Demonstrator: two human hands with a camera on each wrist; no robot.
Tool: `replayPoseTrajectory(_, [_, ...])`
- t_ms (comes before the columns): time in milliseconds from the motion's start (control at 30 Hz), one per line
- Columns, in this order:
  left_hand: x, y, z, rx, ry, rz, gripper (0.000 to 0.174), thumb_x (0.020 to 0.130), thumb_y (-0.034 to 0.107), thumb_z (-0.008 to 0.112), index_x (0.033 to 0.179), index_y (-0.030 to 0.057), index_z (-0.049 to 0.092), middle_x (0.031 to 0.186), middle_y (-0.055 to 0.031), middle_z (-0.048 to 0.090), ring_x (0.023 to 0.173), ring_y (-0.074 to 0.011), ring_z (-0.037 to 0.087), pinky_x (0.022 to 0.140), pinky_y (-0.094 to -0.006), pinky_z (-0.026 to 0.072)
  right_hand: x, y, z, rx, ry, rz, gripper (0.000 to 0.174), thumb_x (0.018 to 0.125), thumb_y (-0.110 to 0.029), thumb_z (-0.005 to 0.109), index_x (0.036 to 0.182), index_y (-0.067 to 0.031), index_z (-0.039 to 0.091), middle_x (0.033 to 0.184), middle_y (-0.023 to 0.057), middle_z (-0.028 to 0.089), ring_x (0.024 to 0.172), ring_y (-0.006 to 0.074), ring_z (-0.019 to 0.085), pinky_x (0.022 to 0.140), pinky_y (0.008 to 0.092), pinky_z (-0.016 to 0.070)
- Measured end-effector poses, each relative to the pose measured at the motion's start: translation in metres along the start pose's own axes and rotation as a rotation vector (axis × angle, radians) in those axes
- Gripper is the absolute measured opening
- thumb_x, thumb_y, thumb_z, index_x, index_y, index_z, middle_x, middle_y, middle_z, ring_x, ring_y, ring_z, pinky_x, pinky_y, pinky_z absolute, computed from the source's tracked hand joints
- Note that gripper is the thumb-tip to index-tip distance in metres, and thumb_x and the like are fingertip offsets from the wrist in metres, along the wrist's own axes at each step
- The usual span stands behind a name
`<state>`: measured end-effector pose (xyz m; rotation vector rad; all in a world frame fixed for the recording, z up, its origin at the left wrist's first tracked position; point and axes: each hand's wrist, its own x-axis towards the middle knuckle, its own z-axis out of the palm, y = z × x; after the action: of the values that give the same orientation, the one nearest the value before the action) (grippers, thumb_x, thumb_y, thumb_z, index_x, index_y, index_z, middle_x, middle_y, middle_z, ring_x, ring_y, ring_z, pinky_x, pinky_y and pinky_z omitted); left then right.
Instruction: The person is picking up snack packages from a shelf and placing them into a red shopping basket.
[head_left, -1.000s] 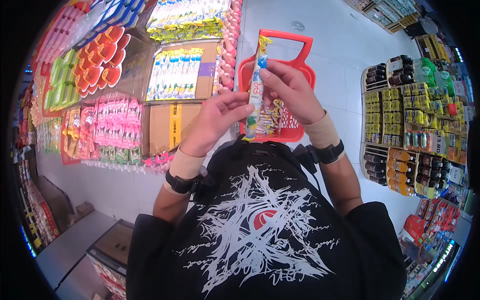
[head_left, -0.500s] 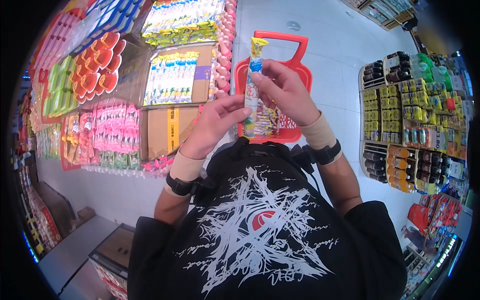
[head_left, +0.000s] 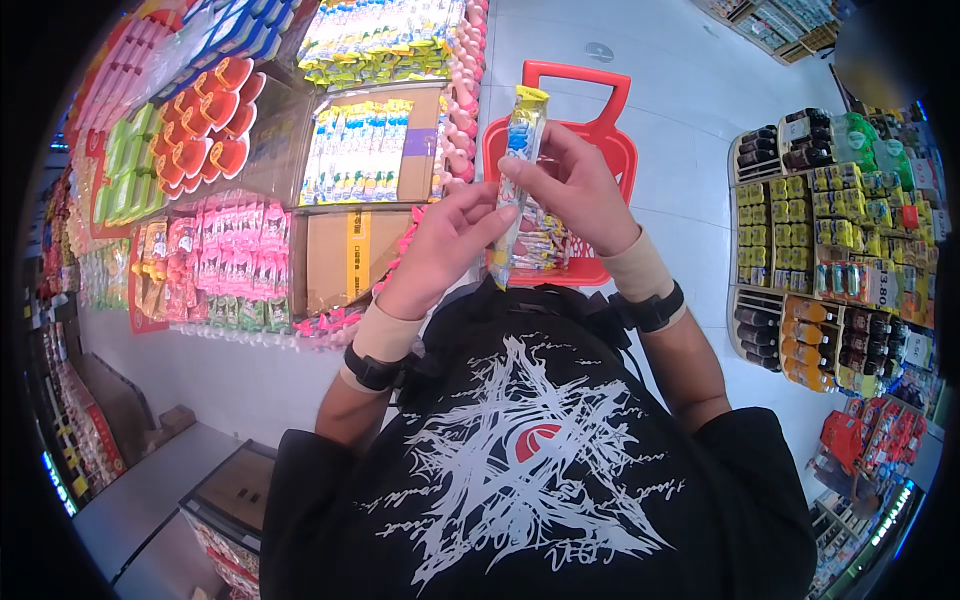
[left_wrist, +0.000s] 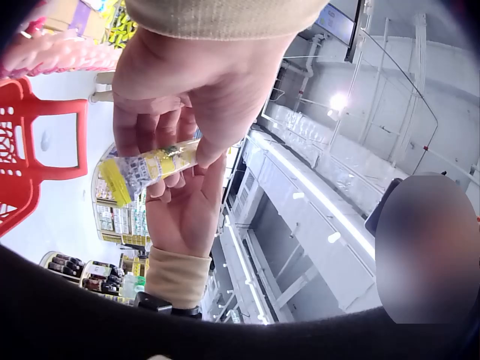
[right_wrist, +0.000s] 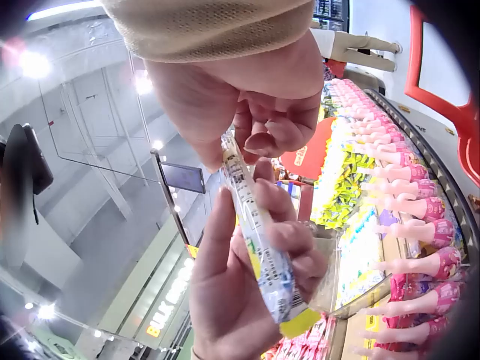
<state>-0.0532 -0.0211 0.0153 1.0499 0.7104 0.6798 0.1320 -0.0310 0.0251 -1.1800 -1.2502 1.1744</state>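
Note:
In the head view, a long slim snack packet (head_left: 523,130) with yellow ends and blue-and-white print stands nearly upright in front of my chest. My right hand (head_left: 585,195) pinches its upper half, thumb laid across the front. Lower down, my left hand (head_left: 445,250) grips it between thumb and fingers. The left wrist view shows one yellow end of the packet (left_wrist: 150,171) jutting past the fingers. Small lettering runs along the side of the packet (right_wrist: 259,232) facing the right wrist camera. Behind the hands is a red shopping basket (head_left: 625,165) with several wrapped snacks inside.
At left, a display stand holds boxes of similar packets (head_left: 360,150), pink packets (head_left: 240,250) and a cardboard box (head_left: 335,258). Pink hand-shaped items (head_left: 465,100) line its edge. Shelves of drink bottles and cans (head_left: 835,220) stand at right across the pale floor (head_left: 680,170).
The packet has turned in my hands, so its red lettering shows less. My right thumb has slid leftward and down across it. Both hands still hold it.

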Motion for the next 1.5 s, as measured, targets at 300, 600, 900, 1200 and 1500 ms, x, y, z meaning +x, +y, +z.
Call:
replayPoseTrajectory(300, [0.051,-0.018,-0.104,0.911,0.48,0.4,0.025,0.086,0.02,0.075,0.094,-0.0026,0.068,0.074,-0.007,0.063,0.066,-0.0134,0.061,0.062,-0.0281,0.0488,-0.018,0.016,-0.023,0.094,0.09,0.257,0.028,0.095,-0.026,0.066,0.111,-0.0034,0.061,0.096,0.0003,0.063,0.068,0.003,0.052,0.057,0.019,0.0423])
replayPoseTrajectory(600, [0.121,-0.067,-0.18,1.268,0.574,0.223,0.037,0.081,0.035,0.074,0.094,0.001,0.069,0.079,-0.0158,0.069,0.075,-0.0344,0.068,0.068,-0.0438,0.054,-0.051,0.042,-0.068,0.058,0.266,0.301,0.021,0.099,-0.02,0.06,0.11,-0.0032,0.061,0.089,0.0009,0.064,0.06,0.0032,0.05,0.052,0.02,0.0422])
replayPoseTrajectory(900, [0.131,-0.079,-0.184,1.392,0.491,0.289,0.035,0.079,0.031,0.078,0.078,-0.0003,0.062,0.07,-0.016,0.065,0.066,-0.0352,0.064,0.062,-0.0437,0.051,-0.081,0.055,-0.109,0.112,0.437,0.322,0.023,0.1,-0.02,0.057,0.113,-0.0013,0.06,0.092,0.0028,0.065,0.059,0.004,0.051,0.051,0.0207,0.0424])
replayPoseTrajectory(1200, [0.126,-0.077,-0.178,1.399,0.559,0.115,0.034,0.077,0.031,0.081,0.076,-0.0001,0.067,0.068,-0.0171,0.067,0.063,-0.0333,0.066,0.062,-0.042,0.0517,-0.084,0.062,-0.141,0.127,0.41,0.361,0.023,0.1,-0.021,0.058,0.114,-0.0025,0.06,0.092,0.003,0.065,0.06,0.0049,0.054,0.052,0.0211,0.0428])
replayPoseTrajectory(1500, [0.126,-0.068,-0.179,1.503,0.622,-0.043,0.046,0.076,0.044,0.08,0.069,0.0041,0.059,0.067,-0.0174,0.065,0.066,-0.0393,0.064,0.061,-0.0477,0.0499,-0.09,0.074,-0.192,0.113,0.354,0.416,0.023,0.099,-0.024,0.059,0.11,-0.0035,0.063,0.089,0.0014,0.065,0.061,0.0041,0.054,0.051,0.0204,0.0435])
